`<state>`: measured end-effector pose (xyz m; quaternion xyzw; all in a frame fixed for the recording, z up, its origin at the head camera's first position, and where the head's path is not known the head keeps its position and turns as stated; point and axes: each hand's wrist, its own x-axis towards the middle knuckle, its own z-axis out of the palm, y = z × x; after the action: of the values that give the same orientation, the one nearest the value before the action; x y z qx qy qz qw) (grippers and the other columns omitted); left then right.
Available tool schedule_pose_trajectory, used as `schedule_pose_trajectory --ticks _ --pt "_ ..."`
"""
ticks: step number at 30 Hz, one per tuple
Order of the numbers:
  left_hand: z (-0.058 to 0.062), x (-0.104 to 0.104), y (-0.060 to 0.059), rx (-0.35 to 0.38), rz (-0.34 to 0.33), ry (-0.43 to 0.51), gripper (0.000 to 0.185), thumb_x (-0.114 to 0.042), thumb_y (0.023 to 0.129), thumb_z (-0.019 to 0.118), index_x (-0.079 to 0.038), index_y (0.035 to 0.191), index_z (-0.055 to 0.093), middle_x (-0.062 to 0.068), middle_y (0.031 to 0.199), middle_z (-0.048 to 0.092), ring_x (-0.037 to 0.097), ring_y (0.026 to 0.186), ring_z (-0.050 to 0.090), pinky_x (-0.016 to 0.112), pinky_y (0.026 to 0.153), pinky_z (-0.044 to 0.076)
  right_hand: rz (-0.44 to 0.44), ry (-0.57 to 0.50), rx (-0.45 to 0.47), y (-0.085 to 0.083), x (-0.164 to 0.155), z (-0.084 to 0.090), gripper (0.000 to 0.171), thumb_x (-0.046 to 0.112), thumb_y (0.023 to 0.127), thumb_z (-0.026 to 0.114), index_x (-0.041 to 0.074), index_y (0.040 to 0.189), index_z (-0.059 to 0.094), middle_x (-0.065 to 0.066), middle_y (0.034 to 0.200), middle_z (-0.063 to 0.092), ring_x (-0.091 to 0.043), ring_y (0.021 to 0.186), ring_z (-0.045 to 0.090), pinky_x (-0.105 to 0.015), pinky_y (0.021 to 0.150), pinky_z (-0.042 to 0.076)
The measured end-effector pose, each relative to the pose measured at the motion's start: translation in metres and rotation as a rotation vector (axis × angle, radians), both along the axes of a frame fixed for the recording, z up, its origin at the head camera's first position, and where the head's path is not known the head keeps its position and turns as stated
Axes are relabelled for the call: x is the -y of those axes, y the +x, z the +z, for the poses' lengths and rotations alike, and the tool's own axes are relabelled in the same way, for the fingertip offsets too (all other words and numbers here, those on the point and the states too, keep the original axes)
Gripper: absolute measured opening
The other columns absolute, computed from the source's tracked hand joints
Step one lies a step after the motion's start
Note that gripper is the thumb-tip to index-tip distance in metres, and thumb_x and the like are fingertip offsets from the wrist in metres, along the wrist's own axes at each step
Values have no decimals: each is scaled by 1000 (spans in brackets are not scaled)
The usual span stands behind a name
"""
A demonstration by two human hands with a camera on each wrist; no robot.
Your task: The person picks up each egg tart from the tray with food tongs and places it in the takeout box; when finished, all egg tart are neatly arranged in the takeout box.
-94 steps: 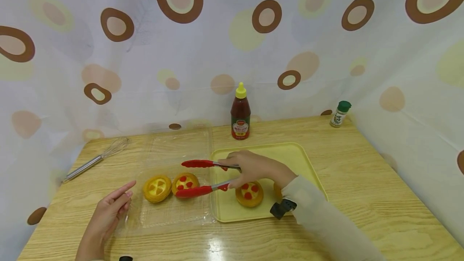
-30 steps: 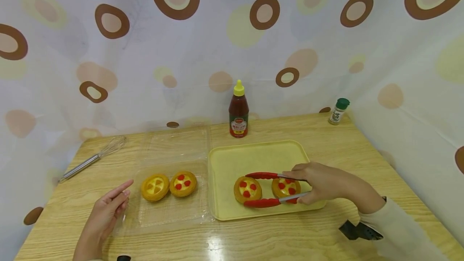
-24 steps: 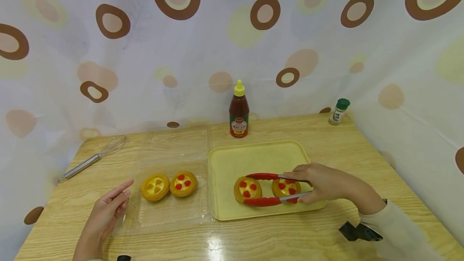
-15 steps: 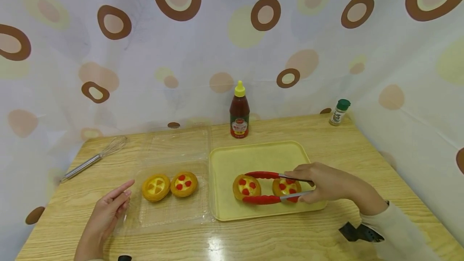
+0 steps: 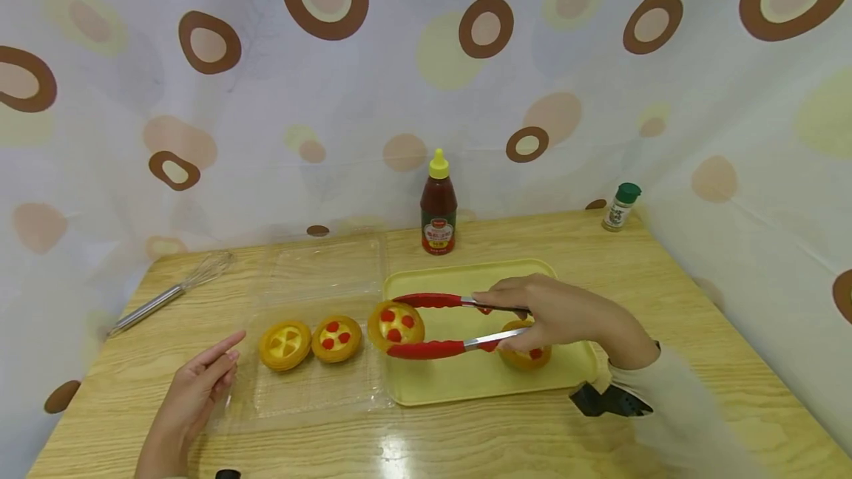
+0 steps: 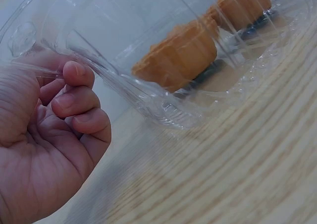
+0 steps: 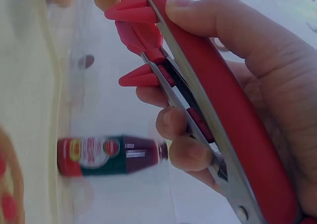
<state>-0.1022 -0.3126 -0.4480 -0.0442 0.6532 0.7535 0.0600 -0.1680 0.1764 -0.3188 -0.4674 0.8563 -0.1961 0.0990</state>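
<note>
My right hand (image 5: 552, 314) grips red tongs (image 5: 426, 350), and their tips clamp a round tart with red dots (image 5: 396, 323), held up over the left edge of the yellow tray (image 5: 466, 383). A second tart (image 5: 526, 358) lies on the tray, half hidden under that hand. Two more tarts (image 5: 288, 344) (image 5: 337, 337) sit in the clear plastic container (image 5: 313, 398). My left hand (image 5: 196, 386) rests on the table at the container's left edge, its forefinger stretched towards the rim. The left wrist view shows the other fingers (image 6: 79, 102) loosely curled beside the rim (image 6: 148, 102).
A ketchup bottle (image 5: 439, 204) stands behind the tray, and a small green-capped shaker (image 5: 622, 207) at the back right. A metal whisk (image 5: 173, 291) lies at the back left. The container's open lid (image 5: 326, 265) lies flat behind it. A spotted curtain surrounds the table.
The tongs have closed on the left tart of the tray and carried it up and to the left, to the tray's left edge. The left hand has stayed put.
</note>
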Motion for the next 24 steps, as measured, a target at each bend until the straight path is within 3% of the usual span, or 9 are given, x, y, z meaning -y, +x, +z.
schedule_pose_trajectory --ticks 5,13,22,24 --pt "1 -1 0 -9 -3 -3 29 -15 93 51 -27 118 60 -7 66 50 1 57 44 16 50 38 107 -22 -3 -9 34 3 56 29 81 67 8 131 49 -3 114 58 -10 66 47 -19 59 40" --pt "2 -1 -1 -17 1 12 28 -13 93 51 -28 114 62 -7 66 51 1 57 44 15 49 37 258 20 46 -20 93 2 55 23 79 68 5 128 51 -1 102 60 -8 66 43 -16 57 37" --pt "1 -1 -2 -1 28 45 28 -11 92 51 -30 108 65 -7 64 51 1 57 45 14 51 40 322 99 75 -29 146 -11 52 22 79 66 5 127 52 -3 113 61 -4 77 49 -12 66 40" --pt "1 -1 -3 0 32 50 28 -11 92 51 -30 108 65 -7 64 51 1 58 45 14 51 40 323 115 83 -30 154 -14 52 22 79 66 5 126 53 -4 113 61 -6 74 50 -12 63 39"
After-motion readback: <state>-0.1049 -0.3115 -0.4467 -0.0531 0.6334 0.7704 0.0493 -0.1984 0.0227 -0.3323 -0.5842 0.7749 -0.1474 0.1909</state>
